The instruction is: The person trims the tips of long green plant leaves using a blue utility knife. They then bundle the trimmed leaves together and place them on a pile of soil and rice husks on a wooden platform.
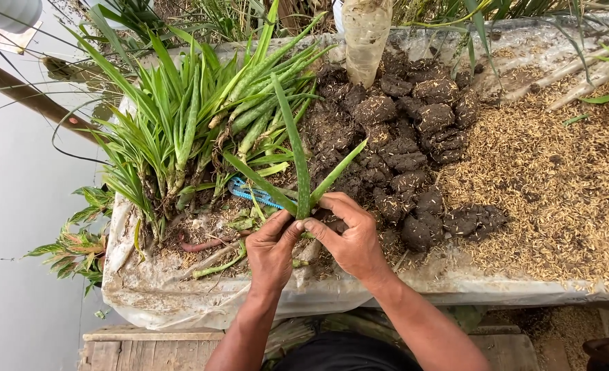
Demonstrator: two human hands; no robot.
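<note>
Left hand [271, 247] and right hand [351, 237] both pinch the base of an aloe plant [300, 165]. It stands upright over the plastic sheet [181, 295]. Soil clumps [414, 130] lie just right.

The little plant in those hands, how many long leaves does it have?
3. On the little plant, one leaf leans left, one stands upright in the middle, one leans right. Left hand and right hand pinch its base; smaller leaves may be hidden.

Both forearms bare, soil-smudged hands [315, 244], no sleeves showing.
</note>
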